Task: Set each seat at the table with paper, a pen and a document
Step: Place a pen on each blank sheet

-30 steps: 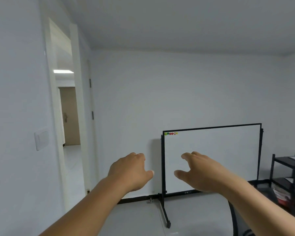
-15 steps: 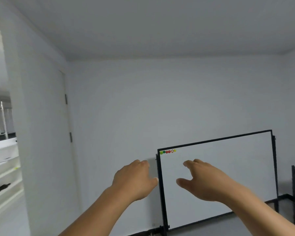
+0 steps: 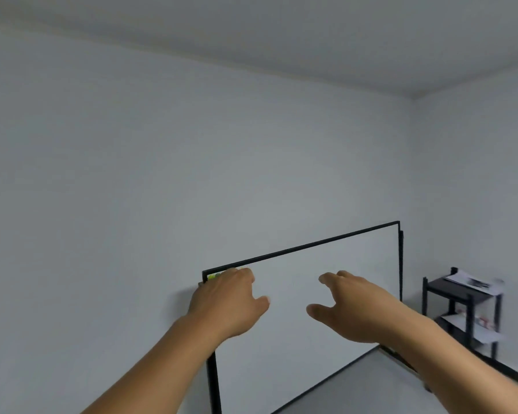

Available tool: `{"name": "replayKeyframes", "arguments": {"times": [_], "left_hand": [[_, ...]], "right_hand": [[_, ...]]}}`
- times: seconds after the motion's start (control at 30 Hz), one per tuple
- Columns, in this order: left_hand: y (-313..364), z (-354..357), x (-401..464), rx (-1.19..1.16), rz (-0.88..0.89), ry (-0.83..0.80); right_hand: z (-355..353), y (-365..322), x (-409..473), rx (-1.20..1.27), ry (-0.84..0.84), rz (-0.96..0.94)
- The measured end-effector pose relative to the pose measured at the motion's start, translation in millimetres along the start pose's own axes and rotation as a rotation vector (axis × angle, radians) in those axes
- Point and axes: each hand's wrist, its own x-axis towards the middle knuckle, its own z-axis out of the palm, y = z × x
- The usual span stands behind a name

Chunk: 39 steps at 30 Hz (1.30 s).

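Head view, tilted; mostly wall and ceiling in frame.

Left hand point(image 3: 229, 306): raised in front of the body, back of the hand toward the camera, fingers loosely bent and pointing away, thumb out to the right. It holds nothing. It overlaps the upper left corner of the whiteboard point(image 3: 326, 294) in the picture; whether it touches the frame cannot be told.

Right hand point(image 3: 353, 309): raised at the same height, fingers relaxed and slightly spread, thumb out to the left toward the other hand. It holds nothing. The two hands are apart, with bare board surface showing between the thumbs.

Whiteboard: black-framed, on a black stand, set against the white wall. Surface blank. A few small coloured magnets point(image 3: 214, 276), green and yellow visible, sit at the top left corner, partly hidden by the left hand.

Task items: sheets of paper point(image 3: 473, 283), white with some dark print, lie on the top of a black shelf unit point(image 3: 431, 306) in the right corner of the room, well apart from both hands. More white sheets lie on the lower shelf. Blurred; cannot tell whether these are blank paper or documents. No pen can be made out at this sharpness.
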Motion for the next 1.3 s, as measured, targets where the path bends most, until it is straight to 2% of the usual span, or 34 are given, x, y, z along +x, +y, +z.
{"name": "replayKeyframes", "arguments": {"times": [0.23,0.4,0.57,0.93,1.1,1.3], "left_hand": [[-14.5,66.3,166.0,-0.086,0.146,-0.131],[9.0,112.5,250.1,-0.119,0.255,-0.247],[61.0,153.5,328.5,-0.062,0.368,-0.32],[190.2,207.1,484.8,0.079,0.508,-0.315],[252.4,225.6,549.0,0.037,0.589,-0.299],[335.2,280.3,623.6,0.015,0.73,-0.342]], "right_hand": [[20.3,25.7,120.2,-0.064,0.003,0.221],[34.2,71.2,166.7,-0.094,-0.035,0.371],[44.0,136.6,208.7,-0.124,-0.075,0.506],[47.4,292.9,328.8,-0.037,-0.04,0.593],[30.1,350.7,367.8,-0.053,-0.035,0.628],[37.2,439.2,409.0,-0.086,-0.061,0.764]]}}
